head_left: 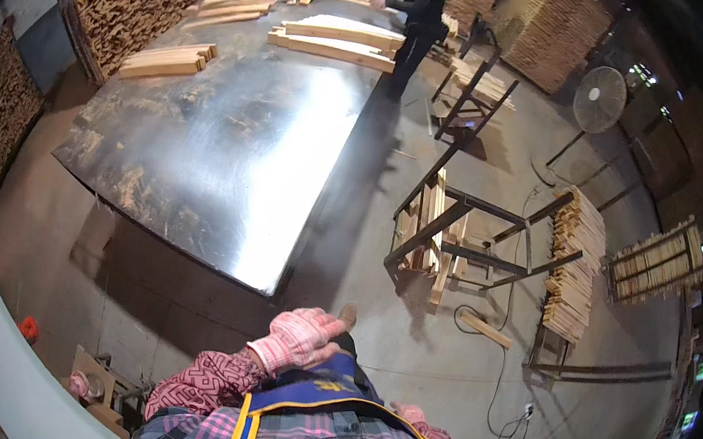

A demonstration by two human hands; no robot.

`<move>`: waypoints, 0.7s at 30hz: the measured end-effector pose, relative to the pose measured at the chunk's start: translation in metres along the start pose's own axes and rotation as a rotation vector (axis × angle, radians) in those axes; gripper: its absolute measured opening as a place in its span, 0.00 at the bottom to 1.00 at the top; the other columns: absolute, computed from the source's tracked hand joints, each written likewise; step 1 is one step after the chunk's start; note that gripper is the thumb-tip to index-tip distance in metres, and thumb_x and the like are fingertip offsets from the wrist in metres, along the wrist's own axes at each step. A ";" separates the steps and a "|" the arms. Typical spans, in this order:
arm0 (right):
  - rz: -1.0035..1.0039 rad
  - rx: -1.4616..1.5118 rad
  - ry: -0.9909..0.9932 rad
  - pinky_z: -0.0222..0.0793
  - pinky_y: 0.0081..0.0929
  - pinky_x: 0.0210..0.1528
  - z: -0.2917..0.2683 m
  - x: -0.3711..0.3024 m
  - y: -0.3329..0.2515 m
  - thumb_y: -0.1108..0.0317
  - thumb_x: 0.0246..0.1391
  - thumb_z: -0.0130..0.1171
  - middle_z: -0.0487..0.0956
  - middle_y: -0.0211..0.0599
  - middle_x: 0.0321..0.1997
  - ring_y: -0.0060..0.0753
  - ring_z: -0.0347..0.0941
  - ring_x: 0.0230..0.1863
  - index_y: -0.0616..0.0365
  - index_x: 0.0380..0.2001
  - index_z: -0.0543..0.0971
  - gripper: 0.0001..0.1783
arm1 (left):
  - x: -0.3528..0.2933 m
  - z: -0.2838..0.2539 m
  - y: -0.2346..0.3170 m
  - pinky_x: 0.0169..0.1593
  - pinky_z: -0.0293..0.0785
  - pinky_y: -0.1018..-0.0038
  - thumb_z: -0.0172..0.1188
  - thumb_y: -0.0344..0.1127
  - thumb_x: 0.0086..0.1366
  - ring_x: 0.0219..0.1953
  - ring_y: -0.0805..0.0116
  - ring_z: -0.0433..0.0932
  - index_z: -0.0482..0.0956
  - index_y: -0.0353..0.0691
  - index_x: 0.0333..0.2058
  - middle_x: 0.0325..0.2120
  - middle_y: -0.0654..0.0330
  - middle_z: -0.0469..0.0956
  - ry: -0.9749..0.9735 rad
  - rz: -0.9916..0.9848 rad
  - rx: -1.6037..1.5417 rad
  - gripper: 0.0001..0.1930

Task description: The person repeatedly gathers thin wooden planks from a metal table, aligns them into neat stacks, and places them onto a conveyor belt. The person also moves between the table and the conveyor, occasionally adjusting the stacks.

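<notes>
My left hand, in a pink and white knitted glove, is in front of my body at the edge of my blue apron with yellow trim. Its fingers stretch out to the right, and I see nothing held in them. A patterned pink sleeve covers that forearm. My right hand shows only as a bit of pink past the apron's right edge; its fingers are hidden. Ahead of me lies a large shiny metal-topped table, apart from both hands. The tip of a brown shoe shows just beyond the left glove.
Wooden strips lie on the table's far end, with a smaller bundle at its left. A person in dark clothes stands by its far right corner. On the right are metal frames, stacked wood, a fan and a floor cable.
</notes>
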State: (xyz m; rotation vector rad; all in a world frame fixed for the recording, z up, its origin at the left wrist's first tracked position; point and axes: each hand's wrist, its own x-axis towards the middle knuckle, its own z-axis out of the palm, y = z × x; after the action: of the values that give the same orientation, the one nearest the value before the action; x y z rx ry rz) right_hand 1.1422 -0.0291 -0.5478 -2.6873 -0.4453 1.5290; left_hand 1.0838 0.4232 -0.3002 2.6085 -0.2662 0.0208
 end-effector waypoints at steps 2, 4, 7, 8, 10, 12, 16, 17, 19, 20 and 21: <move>-0.186 -0.148 0.094 0.74 0.42 0.52 -0.053 0.056 -0.008 0.54 0.59 0.54 0.84 0.44 0.40 0.48 0.81 0.45 0.49 0.52 0.78 0.20 | 0.043 0.007 -0.033 0.47 0.75 0.58 0.54 0.51 0.62 0.46 0.53 0.76 0.74 0.45 0.46 0.42 0.57 0.78 -0.075 -0.068 0.012 0.19; -0.332 -0.137 0.328 0.75 0.42 0.39 -0.113 0.144 0.019 0.61 0.53 0.58 0.81 0.41 0.27 0.49 0.79 0.31 0.52 0.37 0.79 0.11 | 0.102 -0.006 -0.040 0.48 0.76 0.60 0.55 0.51 0.61 0.47 0.54 0.76 0.72 0.46 0.44 0.41 0.58 0.77 -0.131 -0.140 0.017 0.18; -0.628 -0.523 0.659 0.76 0.45 0.42 -0.290 0.222 -0.062 0.69 0.51 0.56 0.82 0.45 0.38 0.52 0.79 0.37 0.51 0.42 0.80 0.13 | 0.194 -0.036 -0.059 0.51 0.75 0.59 0.55 0.53 0.63 0.51 0.53 0.75 0.72 0.45 0.49 0.45 0.56 0.77 -0.200 -0.159 0.033 0.22; -0.735 -0.238 0.785 0.76 0.44 0.45 -0.342 0.223 -0.103 0.67 0.53 0.53 0.81 0.46 0.46 0.51 0.79 0.42 0.47 0.47 0.80 0.18 | 0.211 -0.041 -0.070 0.53 0.74 0.58 0.54 0.53 0.63 0.52 0.53 0.74 0.73 0.45 0.51 0.48 0.55 0.76 -0.113 -0.137 0.010 0.23; -0.246 0.397 0.351 0.74 0.36 0.40 -0.472 0.180 -0.224 0.53 0.55 0.59 0.82 0.45 0.41 0.41 0.80 0.40 0.49 0.52 0.79 0.23 | 0.247 -0.056 -0.089 0.55 0.73 0.57 0.53 0.53 0.64 0.54 0.52 0.73 0.73 0.45 0.55 0.51 0.53 0.75 -0.033 -0.148 -0.006 0.25; -0.287 0.406 0.506 0.71 0.29 0.36 -0.542 0.243 -0.221 0.46 0.57 0.61 0.83 0.39 0.39 0.29 0.78 0.36 0.51 0.59 0.75 0.31 | 0.307 -0.079 -0.110 0.57 0.72 0.57 0.52 0.53 0.64 0.56 0.51 0.72 0.71 0.45 0.58 0.53 0.52 0.75 -0.114 -0.121 -0.001 0.28; -0.469 0.825 0.299 0.73 0.20 0.37 -0.635 0.321 -0.297 0.58 0.60 0.63 0.79 0.32 0.53 0.25 0.76 0.37 0.58 0.63 0.70 0.31 | 0.381 -0.085 -0.191 0.53 0.74 0.58 0.52 0.54 0.64 0.52 0.52 0.74 0.74 0.44 0.53 0.50 0.53 0.76 -0.220 -0.118 0.046 0.25; -0.478 0.729 0.337 0.73 0.19 0.38 -0.649 0.349 -0.292 0.59 0.59 0.64 0.78 0.32 0.56 0.20 0.75 0.38 0.59 0.62 0.72 0.30 | 0.404 -0.089 -0.207 0.51 0.75 0.58 0.52 0.53 0.64 0.50 0.52 0.75 0.75 0.43 0.51 0.47 0.53 0.77 -0.217 -0.085 0.022 0.24; -0.484 0.820 0.196 0.75 0.21 0.40 -0.685 0.332 -0.349 0.62 0.57 0.64 0.78 0.32 0.57 0.23 0.77 0.39 0.56 0.57 0.76 0.25 | 0.442 -0.108 -0.252 0.50 0.75 0.59 0.53 0.53 0.64 0.49 0.51 0.75 0.74 0.44 0.52 0.47 0.52 0.77 -0.160 -0.081 0.024 0.24; -0.724 0.239 0.433 0.78 0.25 0.41 -0.702 0.369 -0.333 0.63 0.54 0.65 0.77 0.34 0.59 0.30 0.79 0.41 0.51 0.54 0.78 0.23 | 0.470 -0.116 -0.269 0.51 0.74 0.57 0.53 0.53 0.63 0.50 0.51 0.75 0.74 0.44 0.53 0.48 0.52 0.77 -0.155 -0.055 0.005 0.25; -0.856 -0.320 0.835 0.80 0.30 0.43 -0.719 0.407 -0.314 0.64 0.50 0.66 0.76 0.36 0.61 0.38 0.81 0.44 0.47 0.51 0.81 0.22 | 0.498 -0.144 -0.284 0.52 0.74 0.57 0.53 0.53 0.63 0.50 0.52 0.75 0.74 0.44 0.53 0.49 0.52 0.76 -0.145 -0.038 0.042 0.26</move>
State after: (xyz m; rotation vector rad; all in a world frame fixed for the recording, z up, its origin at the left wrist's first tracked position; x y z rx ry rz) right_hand 1.8713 0.4648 -0.4667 -2.4295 -1.5428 0.1071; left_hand 1.6326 0.6436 -0.2832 2.6596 -0.2701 -0.1786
